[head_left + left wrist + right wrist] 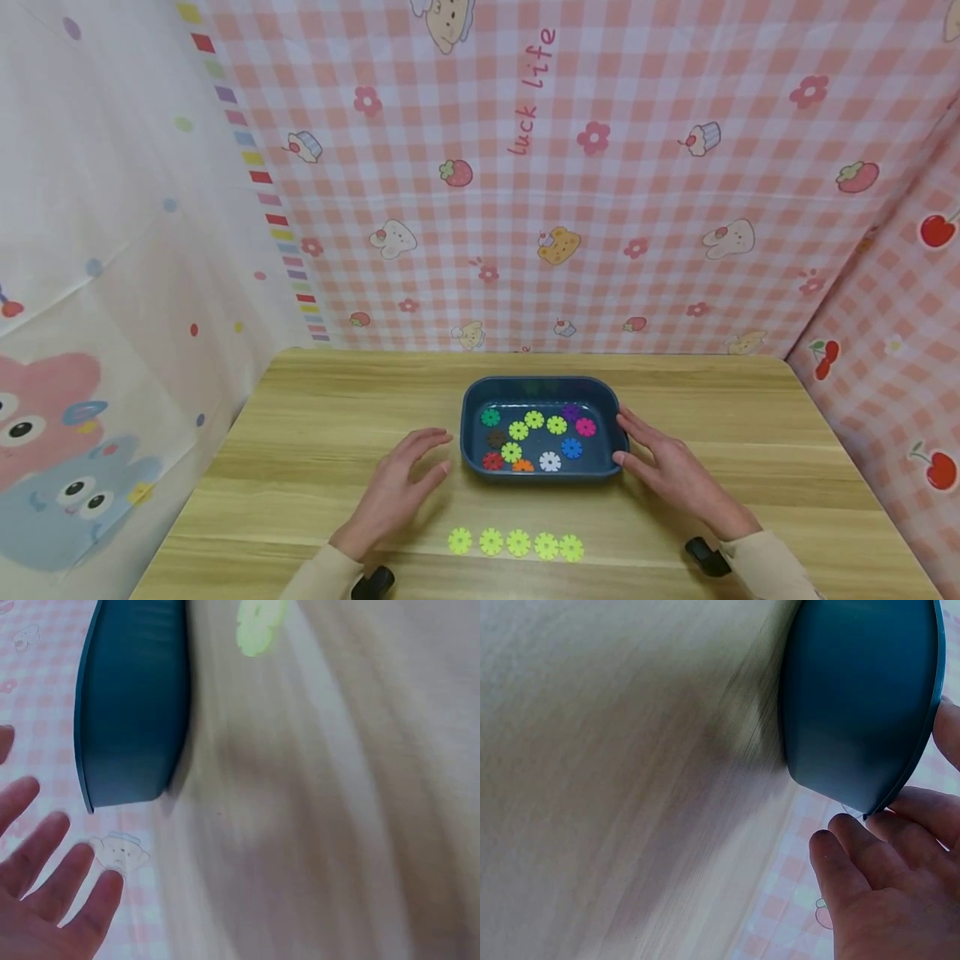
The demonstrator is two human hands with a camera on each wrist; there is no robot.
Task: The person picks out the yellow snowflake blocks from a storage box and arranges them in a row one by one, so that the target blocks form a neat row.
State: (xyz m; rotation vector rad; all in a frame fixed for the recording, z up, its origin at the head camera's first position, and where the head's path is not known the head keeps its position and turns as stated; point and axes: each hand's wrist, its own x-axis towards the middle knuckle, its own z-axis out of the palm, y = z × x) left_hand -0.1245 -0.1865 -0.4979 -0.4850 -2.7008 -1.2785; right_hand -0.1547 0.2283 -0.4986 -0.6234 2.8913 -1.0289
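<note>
A dark blue plastic tray (540, 477) stands on the table with several notched plastic discs lying in it. Among them are a green disc (490, 417), a white disc (550, 461), a blue disc (572, 448) and a pink disc (586, 427). My right hand (675, 471) touches the tray's right end, its thumb and fingertips at the rim. Off the left end, my left hand (397, 483) hovers with spread, relaxed fingers and holds nothing; the left wrist view shows a gap between its fingers and the tray wall (135, 705).
In front of the tray, several yellow-green notched discs (518, 543) lie in a row on the wooden table (300, 433). Patterned cloth (562, 183) hangs behind the table and along both sides.
</note>
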